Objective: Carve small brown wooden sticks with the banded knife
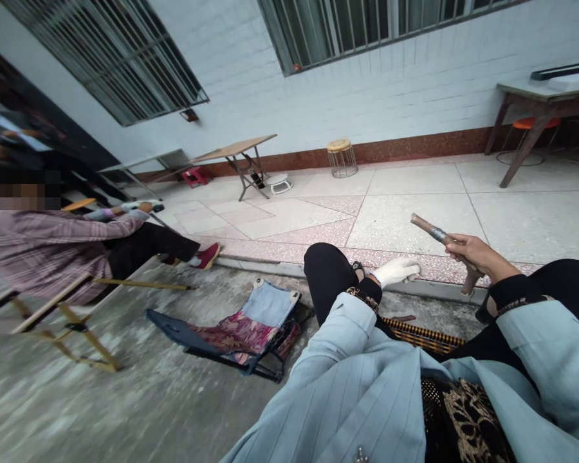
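My right hand (470,253) is bare and wrapped round a wooden stick (427,226). Silver-grey tape binds the stick just above the fingers, and its thicker lower end shows below the hand. A white glove covers my left hand (396,271), which rests near my left knee with the fingers curled in. Whatever may be inside those fingers is hidden. Between my legs lies a yellow-and-black woven seat or basket edge (422,334), partly covered by my clothes.
A low folding chair (251,328) with patterned cloth stands at my left. Beyond it a person in a plaid shirt (62,251) sits by a bamboo-coloured frame (84,321). A raised tiled floor (405,193) holds a wire stool (341,159), a folding table (236,148) and a desk (535,96).
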A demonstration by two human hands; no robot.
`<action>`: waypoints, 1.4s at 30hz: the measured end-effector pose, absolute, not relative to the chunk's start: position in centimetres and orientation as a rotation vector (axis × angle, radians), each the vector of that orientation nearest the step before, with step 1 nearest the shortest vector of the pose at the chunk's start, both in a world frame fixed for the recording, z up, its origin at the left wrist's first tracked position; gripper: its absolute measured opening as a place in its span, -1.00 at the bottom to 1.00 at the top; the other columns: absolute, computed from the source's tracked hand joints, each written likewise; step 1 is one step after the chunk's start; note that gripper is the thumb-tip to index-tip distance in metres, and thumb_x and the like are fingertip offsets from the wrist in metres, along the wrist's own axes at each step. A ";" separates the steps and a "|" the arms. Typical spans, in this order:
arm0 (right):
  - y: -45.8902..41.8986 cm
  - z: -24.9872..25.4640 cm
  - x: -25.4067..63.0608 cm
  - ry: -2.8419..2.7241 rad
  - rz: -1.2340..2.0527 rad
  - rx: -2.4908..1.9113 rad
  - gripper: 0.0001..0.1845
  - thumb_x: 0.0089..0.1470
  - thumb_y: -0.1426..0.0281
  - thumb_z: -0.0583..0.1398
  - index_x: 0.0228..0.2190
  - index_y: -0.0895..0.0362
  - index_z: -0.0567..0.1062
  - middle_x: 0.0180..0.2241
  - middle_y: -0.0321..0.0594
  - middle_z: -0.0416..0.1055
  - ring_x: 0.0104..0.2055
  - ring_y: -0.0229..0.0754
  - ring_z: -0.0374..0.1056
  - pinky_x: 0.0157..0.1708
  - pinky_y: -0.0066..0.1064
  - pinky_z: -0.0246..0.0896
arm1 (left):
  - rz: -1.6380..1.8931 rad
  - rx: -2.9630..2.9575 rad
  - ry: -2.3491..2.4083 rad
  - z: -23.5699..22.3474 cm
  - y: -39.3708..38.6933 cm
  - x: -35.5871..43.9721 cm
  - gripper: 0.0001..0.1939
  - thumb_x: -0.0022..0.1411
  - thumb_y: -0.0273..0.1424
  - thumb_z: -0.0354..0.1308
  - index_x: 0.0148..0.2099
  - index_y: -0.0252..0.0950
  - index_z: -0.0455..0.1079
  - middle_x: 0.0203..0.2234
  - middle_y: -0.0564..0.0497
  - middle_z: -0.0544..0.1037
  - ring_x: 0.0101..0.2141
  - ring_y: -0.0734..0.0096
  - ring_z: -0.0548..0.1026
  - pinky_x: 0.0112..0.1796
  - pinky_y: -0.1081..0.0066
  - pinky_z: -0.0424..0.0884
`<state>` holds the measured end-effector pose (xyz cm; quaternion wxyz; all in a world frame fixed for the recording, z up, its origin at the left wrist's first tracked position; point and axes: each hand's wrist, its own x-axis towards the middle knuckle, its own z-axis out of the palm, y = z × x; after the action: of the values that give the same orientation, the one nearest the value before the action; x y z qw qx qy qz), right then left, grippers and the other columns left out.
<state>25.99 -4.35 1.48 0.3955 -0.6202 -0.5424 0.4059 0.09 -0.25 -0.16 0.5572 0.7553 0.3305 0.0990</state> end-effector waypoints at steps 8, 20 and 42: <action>-3.3 -0.4 26.7 -1.586 0.656 -2.032 -0.43 0.05 0.26 0.24 0.10 0.15 0.54 -0.21 -0.02 0.57 -0.21 0.04 0.47 -0.26 -0.28 0.26 | 0.137 1.941 0.623 0.1 -0.5 -0.1 -0.80 0.37 -0.40 0.04 -0.20 -0.28 0.50 -0.58 0.06 0.34 -0.51 0.46 0.25 -0.41 0.38 0.17; -5.2 -0.5 24.8 -2.225 1.089 -1.891 -0.74 -0.17 0.44 0.29 -0.33 0.11 0.67 -0.41 -0.17 0.51 -0.31 -0.05 0.41 -0.27 -0.30 0.24 | 0.154 2.003 0.599 -0.6 0.3 -0.5 -0.79 0.32 -0.34 0.10 -0.24 -0.32 0.52 -0.53 0.08 0.41 -0.47 0.49 0.31 -0.38 0.43 0.19; -3.2 -0.9 26.5 -1.554 0.736 -1.912 -0.43 0.03 0.30 0.25 0.10 0.16 0.53 -0.22 -0.01 0.56 -0.20 0.02 0.46 -0.24 -0.27 0.31 | 0.160 1.822 0.486 -0.7 0.2 -0.2 -0.74 0.36 -0.25 0.05 -0.24 -0.26 0.50 -0.60 0.07 0.29 -0.53 0.48 0.22 -0.44 0.39 0.17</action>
<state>26.51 -3.18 -0.92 0.2814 -0.7135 -0.5800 0.2746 -0.21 0.17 -0.68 0.5846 0.7811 0.2083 0.0687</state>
